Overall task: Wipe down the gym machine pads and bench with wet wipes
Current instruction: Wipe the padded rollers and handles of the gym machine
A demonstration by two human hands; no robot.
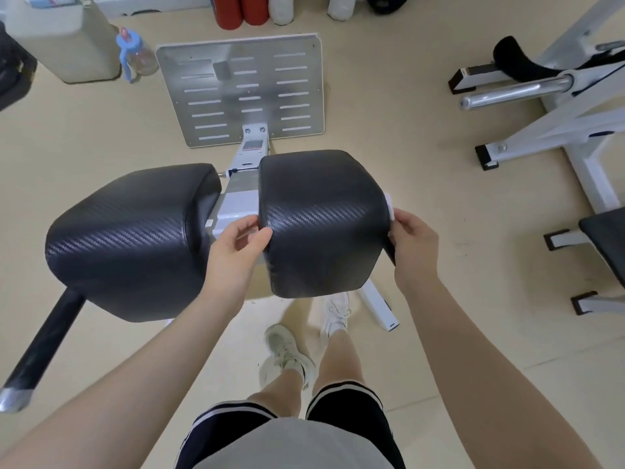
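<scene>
Two black padded cushions with a carbon-weave texture sit side by side on a white machine frame: the left pad [132,238] and the right pad [324,218]. My left hand [236,248] grips the inner left edge of the right pad, thumb on its front face. My right hand [411,245] presses a white wet wipe [390,206] against the outer right side of that same pad; only a small part of the wipe shows above my fingers.
A perforated metal footplate [241,91] lies on the floor beyond the pads. A blue-capped water bottle [135,55] stands beside a beige bin [64,38]. Another white machine with a chrome bar [514,93] and a black bench [605,242] occupy the right. A black handle bar [40,343] sticks out lower left.
</scene>
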